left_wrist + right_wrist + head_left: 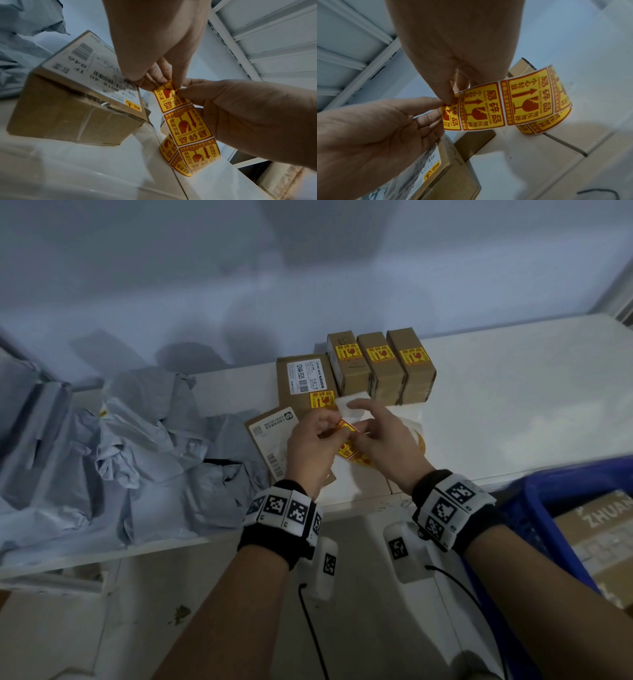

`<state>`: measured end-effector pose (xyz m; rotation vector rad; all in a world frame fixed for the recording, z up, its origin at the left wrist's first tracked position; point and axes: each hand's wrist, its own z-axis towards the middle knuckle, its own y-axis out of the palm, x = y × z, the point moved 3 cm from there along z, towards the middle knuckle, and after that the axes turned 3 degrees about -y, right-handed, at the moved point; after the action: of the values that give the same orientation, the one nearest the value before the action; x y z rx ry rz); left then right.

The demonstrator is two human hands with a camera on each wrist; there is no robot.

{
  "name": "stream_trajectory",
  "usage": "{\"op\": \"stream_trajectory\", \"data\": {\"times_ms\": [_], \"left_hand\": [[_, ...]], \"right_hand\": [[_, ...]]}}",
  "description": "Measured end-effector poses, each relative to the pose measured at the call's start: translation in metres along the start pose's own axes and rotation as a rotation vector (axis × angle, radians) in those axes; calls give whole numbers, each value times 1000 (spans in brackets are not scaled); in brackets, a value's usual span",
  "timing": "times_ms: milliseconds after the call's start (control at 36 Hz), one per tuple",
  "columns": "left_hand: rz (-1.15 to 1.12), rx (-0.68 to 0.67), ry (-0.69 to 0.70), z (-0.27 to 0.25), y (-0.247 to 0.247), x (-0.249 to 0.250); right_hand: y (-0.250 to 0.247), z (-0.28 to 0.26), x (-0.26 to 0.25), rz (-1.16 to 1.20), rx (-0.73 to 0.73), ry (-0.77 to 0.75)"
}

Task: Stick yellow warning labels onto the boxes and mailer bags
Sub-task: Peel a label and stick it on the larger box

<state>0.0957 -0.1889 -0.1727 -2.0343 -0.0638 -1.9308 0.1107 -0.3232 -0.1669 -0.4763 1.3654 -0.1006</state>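
A strip of yellow warning labels (pixel 346 429) runs up from its roll (pixel 418 441), which lies on the white table behind my right hand. My left hand (pixel 323 429) pinches the strip's free end (pixel 169 86) between thumb and fingers. My right hand (pixel 363 426) pinches the corner of the end label (pixel 449 108). Below my left hand lies a brown box (pixel 269 440) with a white shipping label (pixel 89 70). Three small boxes (pixel 380 368) and a flat box (pixel 303 380) at the back each bear a yellow label. Grey mailer bags (pixel 154 440) are heaped at the left.
A blue crate (pixel 544 501) holding a cardboard box stands at the right, below the table edge. The white table (pixel 513 392) runs bare to the right of the boxes. A wall stands close behind. Black cables hang from my wrist devices.
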Motion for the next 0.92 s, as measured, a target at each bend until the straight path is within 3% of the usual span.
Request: {"op": "stream_trajectory", "data": {"times_ms": [139,917], "left_hand": [[7,5,13,1,0,-2],[40,-51,42,-3,-2,1]], "right_hand": [[-1,2,1,-85,25,-40],[-11,2,13,-109,178,175]]}}
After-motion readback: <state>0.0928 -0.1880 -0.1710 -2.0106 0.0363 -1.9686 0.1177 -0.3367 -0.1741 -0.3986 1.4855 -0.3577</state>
